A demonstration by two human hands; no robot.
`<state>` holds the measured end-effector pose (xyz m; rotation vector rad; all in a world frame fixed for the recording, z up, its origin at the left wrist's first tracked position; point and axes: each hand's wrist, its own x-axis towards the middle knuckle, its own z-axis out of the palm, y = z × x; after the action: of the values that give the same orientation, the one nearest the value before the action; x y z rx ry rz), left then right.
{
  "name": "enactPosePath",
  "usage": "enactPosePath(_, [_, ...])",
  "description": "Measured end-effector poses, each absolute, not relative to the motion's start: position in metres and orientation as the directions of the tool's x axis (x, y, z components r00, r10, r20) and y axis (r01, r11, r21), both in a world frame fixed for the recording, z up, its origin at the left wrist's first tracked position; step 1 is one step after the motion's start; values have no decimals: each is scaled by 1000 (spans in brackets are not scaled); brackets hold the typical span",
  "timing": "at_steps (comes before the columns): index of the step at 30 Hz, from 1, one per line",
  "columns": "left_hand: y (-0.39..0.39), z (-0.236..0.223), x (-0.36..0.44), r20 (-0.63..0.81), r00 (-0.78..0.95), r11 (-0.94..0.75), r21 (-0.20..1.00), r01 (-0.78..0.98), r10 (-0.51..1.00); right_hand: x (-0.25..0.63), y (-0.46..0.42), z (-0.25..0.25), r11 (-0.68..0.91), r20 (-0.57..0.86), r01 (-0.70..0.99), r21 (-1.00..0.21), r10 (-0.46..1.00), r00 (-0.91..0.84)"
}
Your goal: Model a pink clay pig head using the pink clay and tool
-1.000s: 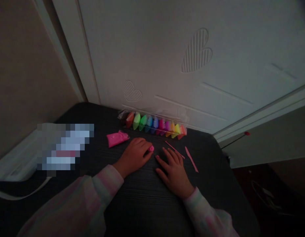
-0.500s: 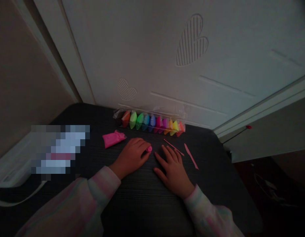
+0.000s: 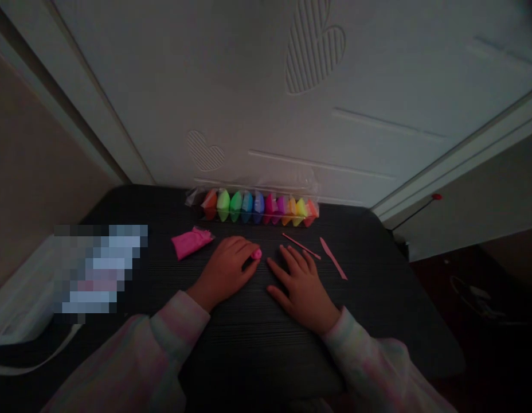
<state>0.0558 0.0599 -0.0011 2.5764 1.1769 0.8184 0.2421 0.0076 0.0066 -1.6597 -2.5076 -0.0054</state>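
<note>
My left hand [image 3: 226, 268] rests on the dark table with its fingers closed round a small pink piece of modelling clay [image 3: 257, 253], which shows between thumb and forefinger. To its right, my right hand [image 3: 301, 288] lies flat, fingers spread, holding nothing. Just beyond the right fingertips is a thin pink modelling stick [image 3: 301, 245]. A pink clay knife [image 3: 333, 258] lies farther right. Left of my left hand sits a pink packet of clay [image 3: 191, 242] in clear wrap. Behind both hands stands a row of coloured clay packets [image 3: 259, 207] in a clear plastic sleeve.
The dark table [image 3: 257, 350] meets a white panel [image 3: 231, 74] with raised hearts at the back. On the left lie a white bag [image 3: 20, 307] with a strap and a blurred-out flat object [image 3: 102, 272]. The table's right edge drops to a dark floor.
The view has shifted and tilted slightly. My left hand keeps its hold on the pink clay, and my right hand stays flat on the table; nothing else has visibly moved.
</note>
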Motion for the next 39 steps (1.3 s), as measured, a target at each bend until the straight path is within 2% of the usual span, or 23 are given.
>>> enactPosePath(5, [60,-1,56,407,528,-664,388,639,745,241,8,6,360,142,931,-61,926,-348])
enactPosePath(8, [60,0,56,407,530,-666,390,635,744,241,7,6,425,130,903,-72,901,-414])
enactPosePath(12, [60,-1,56,396,540,-668,388,634,743,240,7,5,358,153,931,-63,926,-346])
enactPosePath(15, [60,-1,56,405,536,-670,389,632,741,240,7,6,418,141,906,-73,903,-405])
enactPosePath(25, [58,1,56,372,547,-661,391,640,750,240,7,6,355,122,932,-73,931,-345])
enactPosePath(28, [58,1,56,375,551,-666,390,636,746,240,7,5,395,124,916,-77,915,-384])
enactPosePath(31, [59,1,56,371,551,-664,396,634,748,240,7,4,353,147,933,-68,929,-340])
enactPosePath(39, [58,1,57,373,541,-657,406,635,754,239,6,5,371,140,926,-69,923,-360])
